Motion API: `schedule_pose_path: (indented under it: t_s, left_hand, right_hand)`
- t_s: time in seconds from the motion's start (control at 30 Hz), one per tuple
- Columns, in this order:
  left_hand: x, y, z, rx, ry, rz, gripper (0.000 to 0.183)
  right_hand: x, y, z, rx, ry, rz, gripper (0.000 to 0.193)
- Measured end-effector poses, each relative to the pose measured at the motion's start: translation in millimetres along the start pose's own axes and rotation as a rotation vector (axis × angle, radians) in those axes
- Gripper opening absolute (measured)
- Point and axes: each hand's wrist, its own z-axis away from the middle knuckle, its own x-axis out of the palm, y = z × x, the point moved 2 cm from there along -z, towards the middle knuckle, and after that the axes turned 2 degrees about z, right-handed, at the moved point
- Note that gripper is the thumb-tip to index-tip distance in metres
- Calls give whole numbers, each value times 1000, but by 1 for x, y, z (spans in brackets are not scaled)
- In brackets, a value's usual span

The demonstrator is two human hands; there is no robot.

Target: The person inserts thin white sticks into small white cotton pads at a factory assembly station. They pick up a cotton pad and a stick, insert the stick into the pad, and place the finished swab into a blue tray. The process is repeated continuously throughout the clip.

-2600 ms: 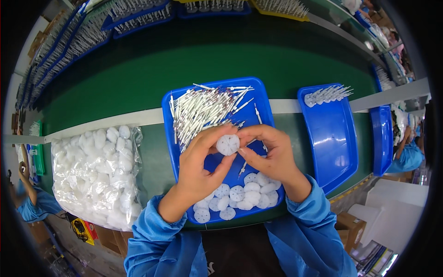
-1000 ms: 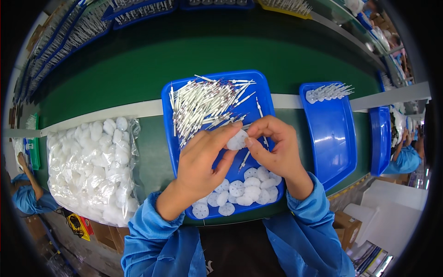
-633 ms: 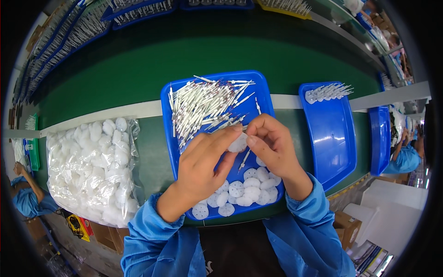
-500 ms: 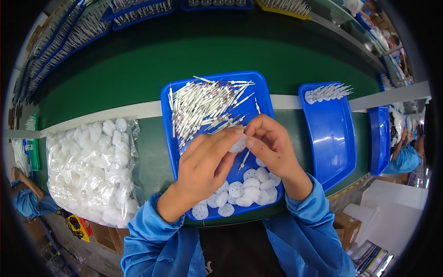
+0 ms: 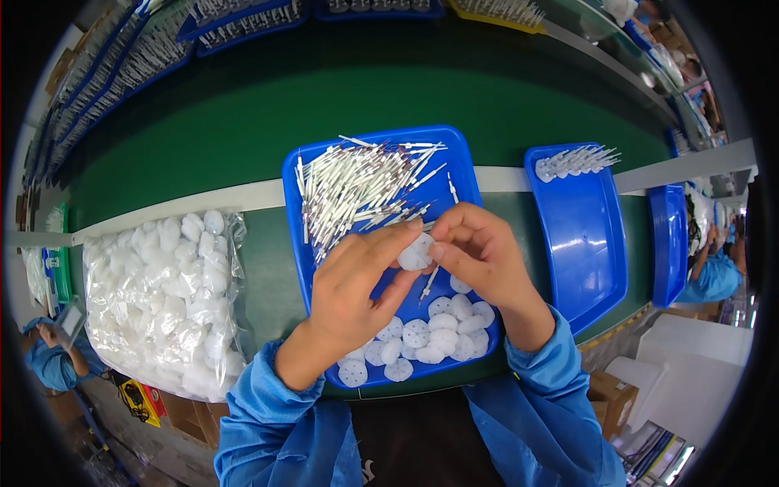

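Between my two hands, above the large blue tray [image 5: 294, 268], is a white plastic disc [image 5: 415, 253]. My left hand [image 5: 353, 276] grips the disc's edge between thumb and fingers. Pinched at the disc's right side, the fingers of my right hand [image 5: 479, 252] hide whatever they hold there. A heap of thin white rods [image 5: 357, 191] with dark ends fills the tray's far part. Loose white discs [image 5: 442, 337] with small holes lie in its near part. One separate rod [image 5: 429, 282] lies beneath my right hand.
A clear bag of white discs [image 5: 162, 300] sits left of the tray. To the right, another blue tray [image 5: 580, 243] carries a row of discs with upright rods [image 5: 576, 162]. More loaded trays [image 5: 243, 24] stand along the green table's far edge. Other people work at both sides.
The disc between my hands has turned so more of its flat face shows, and my left fingers have shifted slightly. At far left, another person's hands have moved.
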Motion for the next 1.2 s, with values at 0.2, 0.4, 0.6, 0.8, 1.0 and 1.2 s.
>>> schedule_pose_path:
  t_s: [0.2,0.4,0.6,0.8,1.0,1.2]
  left_hand:
    - [-7,-1,-7,118,-6,-34,57]
    - [-11,0,-3,295,-66,-171,52]
    - [-19,13,7,451,-140,-338,35]
    - [-19,4,21,32,12,56,32]
    - [-17,-29,23,-390,151,604,30]
    - [-16,-40,38,-439,232,775,24]
  right_hand:
    - [-3,3,-1,117,-74,-169,8]
    - [-5,-1,7,215,-88,-118,7]
    - [1,-3,28,261,-116,-102,8]
    - [-5,-33,-4,-343,150,1089,6]
    - [-25,-20,-69,-597,121,1682,17]
    - [-6,-27,-60,-560,-7,1496,11]
